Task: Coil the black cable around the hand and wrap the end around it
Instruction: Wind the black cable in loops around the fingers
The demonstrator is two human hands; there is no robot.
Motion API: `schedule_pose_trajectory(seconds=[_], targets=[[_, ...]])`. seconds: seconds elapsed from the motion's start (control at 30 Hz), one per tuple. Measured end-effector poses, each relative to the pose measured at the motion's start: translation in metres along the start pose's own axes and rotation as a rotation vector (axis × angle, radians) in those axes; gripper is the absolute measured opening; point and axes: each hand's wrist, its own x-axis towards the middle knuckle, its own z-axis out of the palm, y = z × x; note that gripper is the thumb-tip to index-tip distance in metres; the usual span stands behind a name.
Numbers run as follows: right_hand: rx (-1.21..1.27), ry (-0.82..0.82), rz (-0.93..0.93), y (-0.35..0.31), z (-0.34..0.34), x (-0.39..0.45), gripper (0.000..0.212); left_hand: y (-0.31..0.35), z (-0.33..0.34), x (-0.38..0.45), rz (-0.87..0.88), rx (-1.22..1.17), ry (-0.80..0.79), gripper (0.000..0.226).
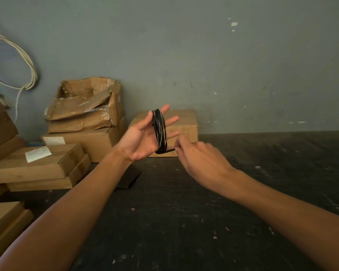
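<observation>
The black cable [160, 132] is wound in several loops around the straight fingers of my left hand [143, 138], which is raised palm up above the dark table. The loops run from the index finger down past the little finger. A short free end of the cable sticks out to the right at the bottom of the coil. My right hand [200, 159] pinches that end between thumb and fingertips, just right of and below the coil.
Stacked cardboard boxes [82, 122] stand at the back left and one box [186, 126] sits behind my hands against the grey wall. The dark table [243, 192] stretches right and forward. White cables [25, 71] hang on the wall at the left.
</observation>
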Motion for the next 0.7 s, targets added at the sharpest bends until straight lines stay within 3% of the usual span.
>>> schedule_pose_trajectory(seconds=[0.13, 0.3, 0.43, 0.53, 0.7], targets=[[0.179, 0.012, 0.114, 0.003, -0.008, 0.011, 0.014, -0.002, 0.006, 0.0, -0.034, 0.079, -0.029, 0.046], [1.005, -0.155, 0.47, 0.007, -0.02, 0.021, 0.005, -0.005, 0.013, -0.002, -0.05, 0.138, -0.042, 0.045], [1.296, -0.15, 0.476, 0.01, -0.023, 0.018, 0.006, -0.006, 0.018, -0.004, -0.046, 0.118, -0.023, 0.045], [1.205, -0.171, 0.369, 0.014, -0.021, 0.015, 0.007, -0.008, 0.018, -0.005, -0.06, 0.102, -0.022, 0.045], [0.66, -0.07, 0.198, 0.017, -0.02, 0.013, 0.005, -0.019, 0.015, -0.005, -0.144, 0.198, -0.06, 0.051]])
